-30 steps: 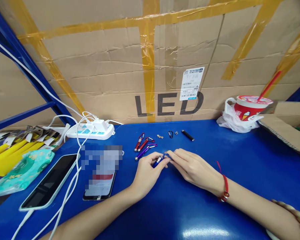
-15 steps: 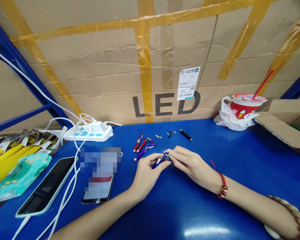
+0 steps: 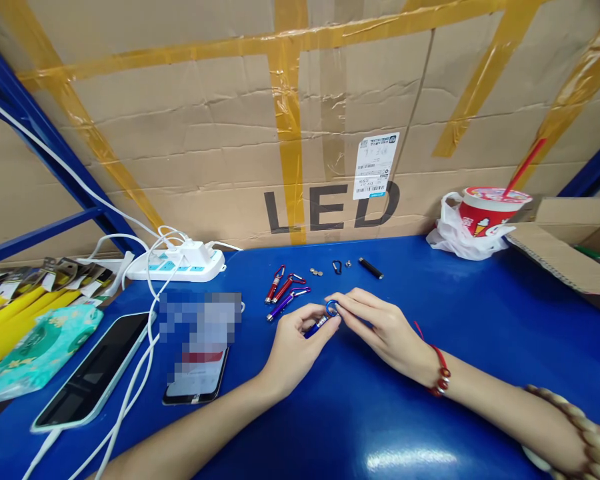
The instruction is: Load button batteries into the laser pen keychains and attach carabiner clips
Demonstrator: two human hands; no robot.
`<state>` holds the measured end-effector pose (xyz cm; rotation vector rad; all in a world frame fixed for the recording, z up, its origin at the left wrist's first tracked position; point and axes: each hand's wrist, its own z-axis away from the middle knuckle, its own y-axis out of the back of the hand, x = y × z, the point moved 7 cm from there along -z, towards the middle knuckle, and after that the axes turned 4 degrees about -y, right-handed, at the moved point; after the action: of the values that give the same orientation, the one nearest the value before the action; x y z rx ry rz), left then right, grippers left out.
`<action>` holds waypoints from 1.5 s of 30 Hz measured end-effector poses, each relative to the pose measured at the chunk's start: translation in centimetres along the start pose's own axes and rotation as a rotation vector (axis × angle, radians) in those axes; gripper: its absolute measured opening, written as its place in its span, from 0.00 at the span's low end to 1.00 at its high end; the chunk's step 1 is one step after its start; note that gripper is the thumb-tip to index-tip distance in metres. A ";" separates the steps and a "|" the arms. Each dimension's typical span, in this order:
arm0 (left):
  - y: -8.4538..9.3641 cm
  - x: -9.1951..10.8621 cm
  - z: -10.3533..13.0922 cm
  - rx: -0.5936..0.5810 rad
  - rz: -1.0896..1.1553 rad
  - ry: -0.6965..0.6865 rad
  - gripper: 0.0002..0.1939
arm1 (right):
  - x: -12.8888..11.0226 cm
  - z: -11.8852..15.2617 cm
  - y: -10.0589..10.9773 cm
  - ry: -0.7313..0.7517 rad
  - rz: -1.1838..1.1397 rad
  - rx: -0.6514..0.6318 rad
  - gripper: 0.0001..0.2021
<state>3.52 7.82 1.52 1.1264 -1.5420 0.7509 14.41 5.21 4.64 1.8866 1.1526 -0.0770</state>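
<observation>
Currently left hand pinches the blue keychain flashlight body; right hand pinches its blue carabiner clip at the flashlight's 1 o'clock end. Both sit mid blue table, spare flashlights at 11 o'clock.

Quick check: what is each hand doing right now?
Left hand: pinching the blue keychain flashlight.
Right hand: fingertips on its blue clip ring.

A big brown cardboard wall with yellow tape stands behind the shiny blue desk. A blue metal shelf frame stands at the left.
</observation>
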 end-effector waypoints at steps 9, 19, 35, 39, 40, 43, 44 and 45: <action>-0.5 -0.1 0.3 -0.073 -0.191 0.006 0.09 | 1.2 -0.5 0.1 -0.122 0.084 0.001 0.14; 0.3 -0.6 -0.1 0.022 0.024 0.090 0.13 | 3.1 -0.8 0.5 -0.188 0.146 -0.104 0.13; -0.7 -0.9 0.0 -0.118 0.084 0.114 0.17 | -0.1 -0.9 0.9 -0.105 -0.173 -0.048 0.06; -0.9 -1.0 0.1 -0.124 0.111 0.132 0.18 | 0.6 -1.1 1.3 -0.238 -0.206 -0.031 0.07; -0.9 -0.9 0.1 -0.127 0.115 0.132 0.18 | 1.1 -1.0 1.4 -0.300 -0.228 -0.027 0.08; -0.8 -0.8 0.1 -0.123 0.101 0.109 0.15 | 2.8 -0.8 1.4 -0.524 -0.360 -0.016 0.12; -0.7 -0.7 0.1 -0.117 0.091 0.096 0.15 | 3.3 -0.7 1.3 -0.584 -0.418 -0.013 0.13; -0.6 -0.6 0.1 -0.110 0.078 0.082 0.15 | 3.6 -0.6 1.2 -0.622 -0.477 -0.016 0.14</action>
<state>4.06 7.73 0.83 0.9480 -1.5457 0.7458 17.09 7.90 4.09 1.3789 1.1147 -0.8519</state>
